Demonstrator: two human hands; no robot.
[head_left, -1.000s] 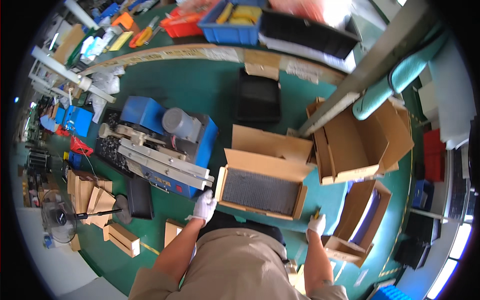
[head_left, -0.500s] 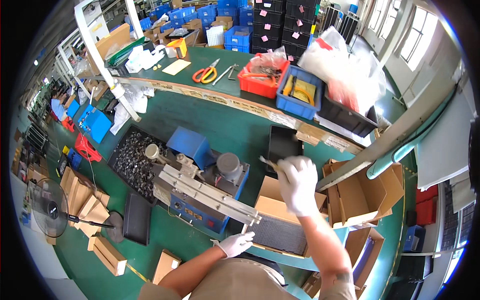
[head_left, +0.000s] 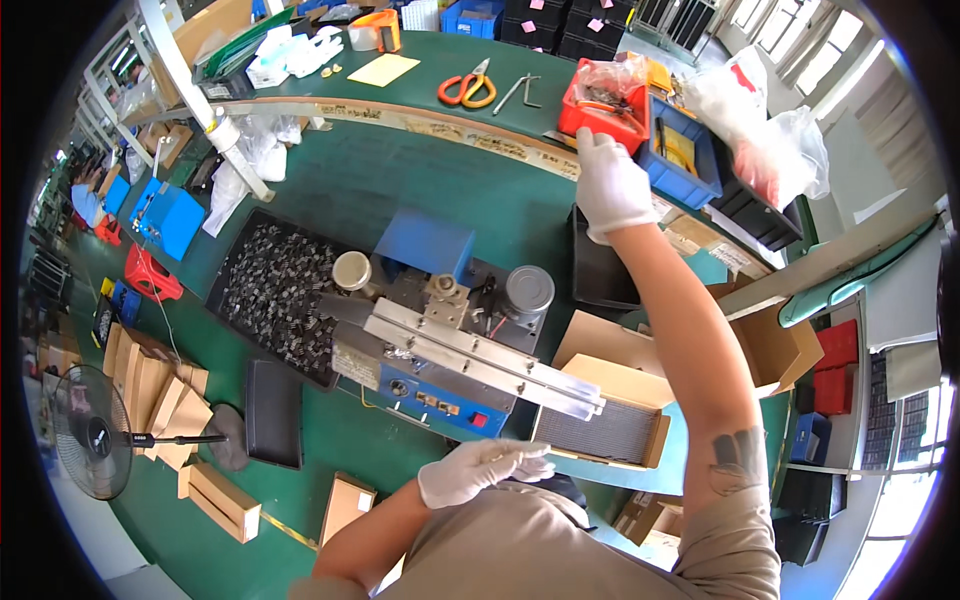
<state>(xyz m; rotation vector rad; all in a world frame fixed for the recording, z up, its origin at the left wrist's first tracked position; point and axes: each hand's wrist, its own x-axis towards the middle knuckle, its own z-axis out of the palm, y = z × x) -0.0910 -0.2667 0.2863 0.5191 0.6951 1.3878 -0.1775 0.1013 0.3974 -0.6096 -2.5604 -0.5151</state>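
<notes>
My right hand [head_left: 612,188], in a white glove, is raised at the shelf's front edge. Its fingers are closed at the near corner of a red bin [head_left: 603,113] of small parts; what they hold, if anything, is hidden. My left hand [head_left: 485,472], also gloved, hovers just in front of my body with its fingers stretched out and nothing in it. Beyond it stands a blue bench machine [head_left: 425,245] with a sloping metal rail [head_left: 480,358]. Below the rail's right end lies a cardboard box [head_left: 655,442] holding a dark gridded layer.
A black tray [head_left: 225,285] full of small dark parts sits left of the machine. Orange-handled scissors [head_left: 467,90], hex keys [head_left: 530,92] and a blue bin [head_left: 680,150] are on the shelf. A fan [head_left: 95,430] stands at far left. Open cartons [head_left: 775,340] lie to the right.
My right hand has moved up and away from above the carton to the red bin; the thin pale-tipped tool in it no longer shows. My left hand has lifted off the box's edge. The view has shifted.
</notes>
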